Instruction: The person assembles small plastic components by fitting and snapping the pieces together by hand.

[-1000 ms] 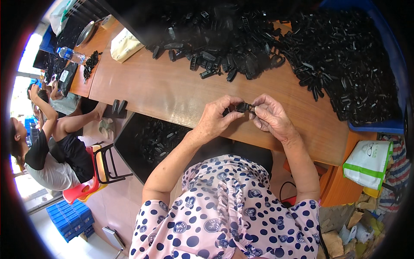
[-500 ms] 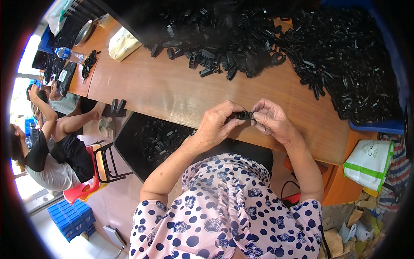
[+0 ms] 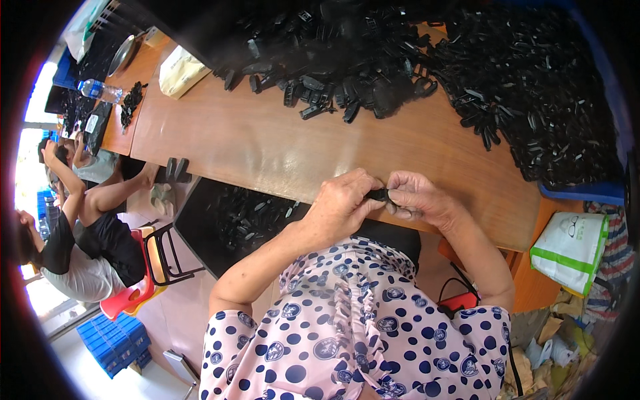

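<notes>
evidently one piece (image 3: 378, 195) is in work, pinched in the fingertips of both left hand (image 3: 343, 203) and right hand (image 3: 423, 201) over the table (image 3: 267, 140)'s near edge; the pile (image 3: 393, 73) beyond looks undone, the bin (image 3: 193, 230)'s parts (image 3: 252, 217) perhaps finished.

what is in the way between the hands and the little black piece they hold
Nothing visible: the left hand and right hand pinch the little black piece directly, though they partly cover it. The pile of black parts lies farther back on the table.

Left-side glare, soft sheen on tabletop (image 3: 267, 137)
</notes>
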Tool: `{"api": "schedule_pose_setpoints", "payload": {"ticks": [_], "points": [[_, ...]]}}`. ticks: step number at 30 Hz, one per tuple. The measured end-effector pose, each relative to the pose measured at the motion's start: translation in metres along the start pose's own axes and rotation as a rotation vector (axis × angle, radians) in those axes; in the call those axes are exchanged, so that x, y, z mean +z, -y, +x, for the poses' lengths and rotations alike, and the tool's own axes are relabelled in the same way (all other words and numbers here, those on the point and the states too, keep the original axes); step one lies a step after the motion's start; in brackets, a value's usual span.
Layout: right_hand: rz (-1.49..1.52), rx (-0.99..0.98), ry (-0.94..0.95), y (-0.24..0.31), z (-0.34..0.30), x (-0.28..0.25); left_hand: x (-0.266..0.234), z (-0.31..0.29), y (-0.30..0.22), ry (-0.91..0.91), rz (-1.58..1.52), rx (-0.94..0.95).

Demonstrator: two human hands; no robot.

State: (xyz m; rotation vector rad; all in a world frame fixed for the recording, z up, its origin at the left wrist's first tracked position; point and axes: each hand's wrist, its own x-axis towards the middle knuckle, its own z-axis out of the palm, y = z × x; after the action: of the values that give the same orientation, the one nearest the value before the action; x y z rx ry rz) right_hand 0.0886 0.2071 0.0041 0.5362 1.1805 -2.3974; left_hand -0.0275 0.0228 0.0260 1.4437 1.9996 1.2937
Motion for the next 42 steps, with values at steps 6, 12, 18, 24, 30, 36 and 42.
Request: {"api": "schedule_pose_setpoints", "payload": {"ticks": [6,12,18,24,30,36,42], "points": [[0.022,-0.147,-0.076,-0.004,0.002,0.007,0.012,0.01,0.008,0.044,-0.424,-0.46],[-0.024,-0.141,0.231,-0.004,-0.005,0.01,0.022,0.015,0.008,-0.021,-1.056,-0.595],[-0.042,-0.247,0.068,-0.022,-0.001,0.006,0.04,0.009,0.015,-0.024,-1.083,-0.532],[-0.22,-0.169,-0.083,-0.028,0.0,0.011,0.042,-0.002,0.016,-0.011,-1.33,-0.639],[-0.162,-0.205,-0.018,-0.027,0.002,0.02,0.033,-0.004,0.016,-0.023,-1.283,-0.594],[-0.418,-0.251,-0.18,-0.027,-0.004,0.034,0.031,-0.015,0.02,-0.072,-1.148,-0.483],[-0.238,-0.214,-0.022,-0.044,-0.005,0.038,0.032,-0.032,0.019,-0.108,-1.023,-0.394]]}}
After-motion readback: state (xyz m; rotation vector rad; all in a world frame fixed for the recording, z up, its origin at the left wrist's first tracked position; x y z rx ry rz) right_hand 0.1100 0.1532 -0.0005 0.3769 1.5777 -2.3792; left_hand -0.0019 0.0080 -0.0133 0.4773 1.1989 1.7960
